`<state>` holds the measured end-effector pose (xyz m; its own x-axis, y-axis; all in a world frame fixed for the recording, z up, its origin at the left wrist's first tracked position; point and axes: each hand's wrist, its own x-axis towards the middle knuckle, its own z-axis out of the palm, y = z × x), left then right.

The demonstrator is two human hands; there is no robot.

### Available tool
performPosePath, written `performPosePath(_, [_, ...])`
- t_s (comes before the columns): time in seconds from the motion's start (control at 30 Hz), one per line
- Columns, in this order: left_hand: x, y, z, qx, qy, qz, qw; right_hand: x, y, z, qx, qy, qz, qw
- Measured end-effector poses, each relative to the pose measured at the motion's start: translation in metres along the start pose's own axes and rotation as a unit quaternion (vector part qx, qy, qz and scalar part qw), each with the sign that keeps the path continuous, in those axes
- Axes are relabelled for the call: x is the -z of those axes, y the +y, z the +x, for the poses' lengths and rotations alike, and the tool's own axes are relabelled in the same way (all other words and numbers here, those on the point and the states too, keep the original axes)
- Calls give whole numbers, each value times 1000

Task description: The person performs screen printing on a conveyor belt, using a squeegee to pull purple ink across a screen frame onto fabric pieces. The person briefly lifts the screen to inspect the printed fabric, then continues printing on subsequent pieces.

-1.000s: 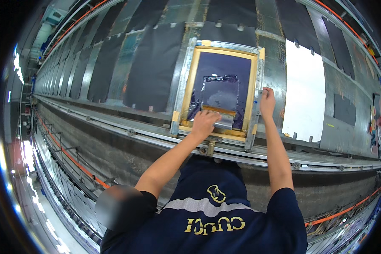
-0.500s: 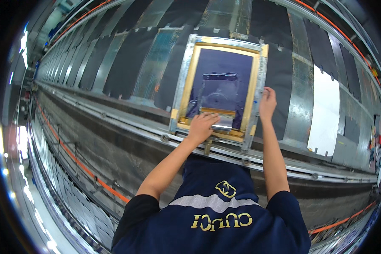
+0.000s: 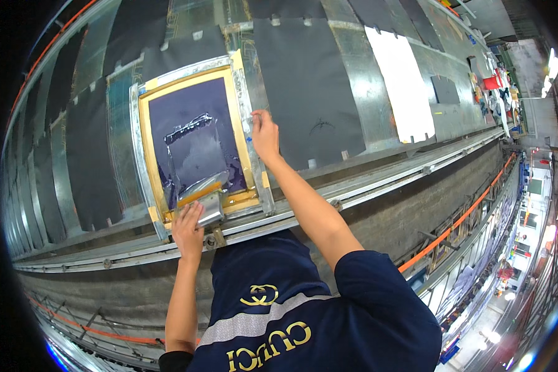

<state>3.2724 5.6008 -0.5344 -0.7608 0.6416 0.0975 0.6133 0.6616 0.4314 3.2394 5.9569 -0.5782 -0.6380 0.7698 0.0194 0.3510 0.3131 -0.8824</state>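
Observation:
A screen-printing frame [image 3: 247, 99] with silvery rails and yellow-taped inner edges lies over the dark panels of a long table. Thick dark, glossy ink streaks its purple mesh [image 3: 192, 105]. At the mesh's near end rests a squeegee [image 3: 212, 209] with a metal holder and an amber blade edge. My left hand [image 3: 188, 224] has its fingers wrapped over the squeegee's left part, low on the frame. Against the frame's right rail my right hand [image 3: 265, 137] is closed, its fingertips on the outer edge.
Right of the frame is a dark fabric panel [image 3: 297, 80] with a faint curved mark. A white panel [image 3: 400, 84] lies farther right. A metal rail [image 3: 384, 186] runs along the table's near edge. Behind me stretches an orange strip [image 3: 465, 217]. Assorted items crowd the table's far right end.
My view has turned right. The frame has shifted left along the table with both hands, uncovering more of the dark panel and its curved mark. The squeegee stays at the near end.

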Motion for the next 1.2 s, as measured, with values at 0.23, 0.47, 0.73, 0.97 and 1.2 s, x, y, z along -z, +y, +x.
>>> performPosePath(0.23, [-8,-13,43,-51,-36,63,996,-5,-1,-2,1,-7,-11,1000])
performPosePath(0.47, [2,-38,216,-9,49,-32,998,0,-15,1,-58,-34,-44,997])
performPosePath(0.73, [-23,-21,98,-51,55,71,995,-6,-4,4,15,8,-14,1000])
performPosePath(0.97, [-7,-31,166,-21,93,25,995,-3,-12,2,-18,-6,-8,1000])
performPosePath(1.2, [-25,-27,165,-1,40,72,997,-1,-5,2,-40,-28,-4,999])
